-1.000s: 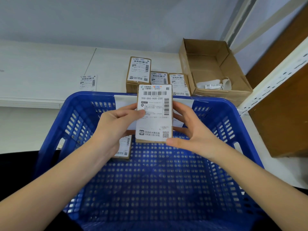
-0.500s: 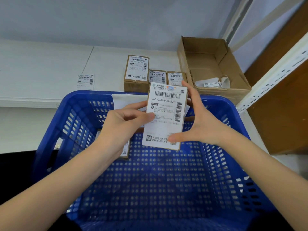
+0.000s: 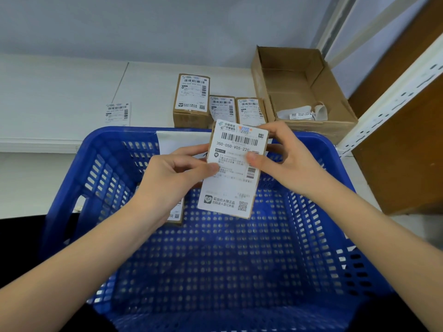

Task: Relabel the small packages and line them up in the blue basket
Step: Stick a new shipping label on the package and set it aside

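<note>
Over the blue basket (image 3: pixel 79 188), the left hand (image 3: pixel 167 180) and right hand (image 3: pixel 287 161) both pinch one labelled package (image 3: pixel 230 185), thumbs pressed on its label. Another package (image 3: pixel 176 215) lies inside at nine o'clock. Beyond, at twelve o'clock, three packages (image 3: pixel 191 99) wait beside an open carton (image 3: pixel 304 92).

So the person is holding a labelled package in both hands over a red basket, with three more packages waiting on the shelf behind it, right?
Not quite: the basket is blue, not red, as the head view shows. The rest holds: left hand and right hand both hold the labelled package over it, with three more packages behind.
</note>
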Demonstrator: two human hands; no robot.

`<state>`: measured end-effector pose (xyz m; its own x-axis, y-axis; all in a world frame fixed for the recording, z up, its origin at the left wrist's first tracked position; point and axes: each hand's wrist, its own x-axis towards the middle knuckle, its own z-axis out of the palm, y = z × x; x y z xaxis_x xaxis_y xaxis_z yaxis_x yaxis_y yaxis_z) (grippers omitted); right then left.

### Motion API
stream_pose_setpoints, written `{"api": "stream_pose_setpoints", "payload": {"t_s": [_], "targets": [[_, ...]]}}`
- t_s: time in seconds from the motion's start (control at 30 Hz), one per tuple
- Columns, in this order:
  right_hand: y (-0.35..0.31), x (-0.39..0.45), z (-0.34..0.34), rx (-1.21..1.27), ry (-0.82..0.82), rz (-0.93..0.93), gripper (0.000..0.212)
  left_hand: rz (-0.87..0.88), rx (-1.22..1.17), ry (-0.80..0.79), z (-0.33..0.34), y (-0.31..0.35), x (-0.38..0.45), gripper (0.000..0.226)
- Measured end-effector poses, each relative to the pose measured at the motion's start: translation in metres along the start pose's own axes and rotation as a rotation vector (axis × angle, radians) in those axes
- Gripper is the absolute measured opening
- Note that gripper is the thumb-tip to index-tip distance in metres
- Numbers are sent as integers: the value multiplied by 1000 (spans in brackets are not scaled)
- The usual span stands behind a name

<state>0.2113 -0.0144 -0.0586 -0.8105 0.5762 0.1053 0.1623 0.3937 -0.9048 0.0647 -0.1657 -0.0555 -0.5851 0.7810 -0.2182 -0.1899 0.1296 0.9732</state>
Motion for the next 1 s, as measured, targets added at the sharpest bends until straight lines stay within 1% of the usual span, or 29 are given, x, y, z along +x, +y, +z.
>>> {"api": "stream_pose_setpoints", "payload": {"t_s": [0.13, 0.2, 0.23, 0.37, 0.4, 0.47, 0.53, 0.6, 0.67, 0.73, 0.83, 0.87, 0.97, 1.0], "targets": [[0, -1, 3, 52, 5, 41, 13, 25, 32, -16, -1, -2, 0, 19], [-2, -3, 4, 53, 22, 70, 5, 39, 50, -25, -1, -3, -1, 21], [-3, -3, 4, 40, 44, 75, 7, 41, 58, -32, -1, -4, -2, 20], [-1, -1, 6, -19, 175, 130, 33, 66, 158, -55, 0, -9, -3, 13], [1, 0, 6, -16, 210, 155, 36, 76, 184, -62, 0, -9, -4, 11], [4, 2, 5, 24, 254, 217, 37, 65, 171, -53, 3, -10, -4, 12], [5, 4, 7, 169, 267, 299, 36, 19, 86, -11, 3, -7, -1, 16], [5, 4, 11, 291, 231, 347, 36, -32, -3, 37, 2, -4, 5, 15], [6, 2, 15, 262, 144, 341, 43, -46, -38, 64, 2, -1, 8, 13], [6, 0, 18, 250, 79, 360, 44, -50, -38, 71, 2, -1, 8, 13], [6, -1, 19, 301, 51, 385, 52, -57, -27, 72, 0, -3, 8, 10], [8, -2, 19, 310, 37, 388, 59, -57, -25, 73, -1, -4, 8, 8], [8, -6, 21, 290, -34, 391, 94, -55, -34, 78, -2, -4, 9, 6], [8, -8, 22, 282, -39, 389, 102, -59, -40, 79, -1, -4, 8, 7]]}}
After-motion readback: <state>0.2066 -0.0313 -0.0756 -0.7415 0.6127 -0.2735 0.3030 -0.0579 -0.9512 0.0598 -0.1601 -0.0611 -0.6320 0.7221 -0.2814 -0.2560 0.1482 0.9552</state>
